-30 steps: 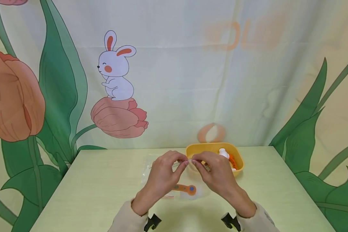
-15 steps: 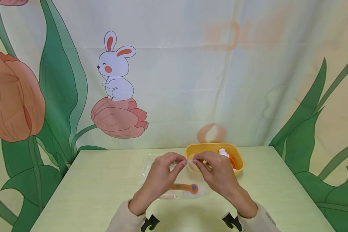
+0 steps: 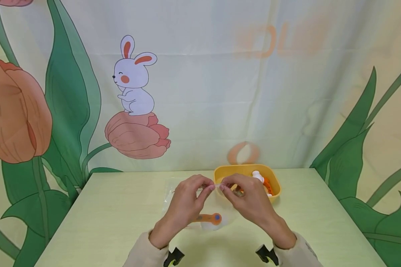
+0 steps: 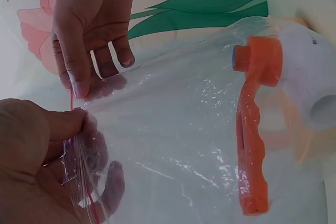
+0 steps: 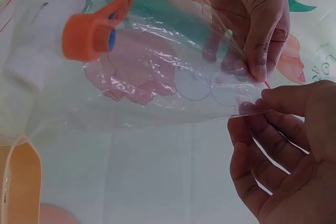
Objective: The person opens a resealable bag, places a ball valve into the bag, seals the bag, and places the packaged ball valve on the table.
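Note:
Both hands hold up a clear zip bag (image 4: 173,124) with a red line along its mouth. My left hand (image 3: 186,198) pinches the mouth between thumb and fingers, and my right hand (image 3: 250,198) pinches it a short way along. In the wrist views the thumbs nearly meet across the red line. An orange toy piece (image 4: 251,145) with a wavy handle and a round end with a blue centre hangs low in the bag. Beside it shows a smooth white piece (image 4: 310,72), seen through the film. The head view has most of the bag hidden behind the hands.
A yellow bin (image 3: 222,169) with white and orange parts in it stands behind my right hand. Clear plastic film (image 3: 169,191) lies on the pale table (image 3: 120,215) to the left of my left hand. A printed curtain (image 3: 200,92) hangs behind the table.
The orange piece swings slightly right, then back left. My right fingertips move apart from the left ones a little, then close in again. Both hands keep their pinch on the bag.

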`<state>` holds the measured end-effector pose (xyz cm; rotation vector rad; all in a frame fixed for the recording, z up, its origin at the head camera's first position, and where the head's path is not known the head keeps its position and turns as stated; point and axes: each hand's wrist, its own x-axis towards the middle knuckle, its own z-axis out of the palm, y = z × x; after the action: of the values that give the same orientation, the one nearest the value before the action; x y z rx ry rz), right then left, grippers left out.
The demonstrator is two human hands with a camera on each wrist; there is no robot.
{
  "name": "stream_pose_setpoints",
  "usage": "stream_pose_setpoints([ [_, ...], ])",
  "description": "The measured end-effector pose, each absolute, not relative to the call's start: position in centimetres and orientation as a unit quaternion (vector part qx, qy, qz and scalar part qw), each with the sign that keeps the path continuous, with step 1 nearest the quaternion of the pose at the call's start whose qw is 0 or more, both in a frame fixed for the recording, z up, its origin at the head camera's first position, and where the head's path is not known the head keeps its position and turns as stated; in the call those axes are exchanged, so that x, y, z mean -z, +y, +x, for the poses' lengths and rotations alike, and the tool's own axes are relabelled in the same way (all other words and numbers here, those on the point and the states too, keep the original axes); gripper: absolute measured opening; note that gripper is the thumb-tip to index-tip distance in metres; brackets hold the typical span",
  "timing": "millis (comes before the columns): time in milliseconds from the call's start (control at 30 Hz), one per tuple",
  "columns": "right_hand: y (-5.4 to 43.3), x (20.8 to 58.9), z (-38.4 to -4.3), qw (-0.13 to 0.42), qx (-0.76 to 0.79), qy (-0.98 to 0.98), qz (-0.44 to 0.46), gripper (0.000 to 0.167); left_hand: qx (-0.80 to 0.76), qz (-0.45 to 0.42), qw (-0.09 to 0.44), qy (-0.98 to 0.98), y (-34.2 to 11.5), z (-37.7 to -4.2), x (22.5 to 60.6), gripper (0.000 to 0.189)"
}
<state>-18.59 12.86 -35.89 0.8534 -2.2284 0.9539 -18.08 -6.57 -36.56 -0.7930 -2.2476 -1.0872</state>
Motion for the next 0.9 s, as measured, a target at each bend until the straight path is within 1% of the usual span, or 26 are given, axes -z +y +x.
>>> stream_pose_setpoints([
  [133, 12.87, 35.93, -18.63, 0.283, -0.352, -0.832, 0.323, 0.004, 0.390, -0.291, 0.265, -0.832, -6.54, -18.07, 36.60, 0.004],
  [300, 12.90, 36.05, -18.62, 0.304, -0.351, -0.822, 0.329, 0.003, 0.388, -0.296, 0.267, -0.831, -6.55, -18.03, 36.51, 0.005],
  [500, 13.07, 35.96, -18.70, 0.331, -0.347, -0.810, 0.337, 0.007, 0.390, -0.297, 0.260, -0.832, -6.91, -17.91, 36.27, 0.005],
  [700, 13.23, 35.77, -18.57, 0.329, -0.349, -0.813, 0.331, 0.008, 0.385, -0.288, 0.260, -0.837, -7.28, -17.86, 36.31, 0.006],
  [900, 13.20, 35.81, -18.58, 0.333, -0.352, -0.809, 0.333, 0.009, 0.381, -0.294, 0.274, -0.833, -7.22, -17.84, 36.38, 0.003],
])
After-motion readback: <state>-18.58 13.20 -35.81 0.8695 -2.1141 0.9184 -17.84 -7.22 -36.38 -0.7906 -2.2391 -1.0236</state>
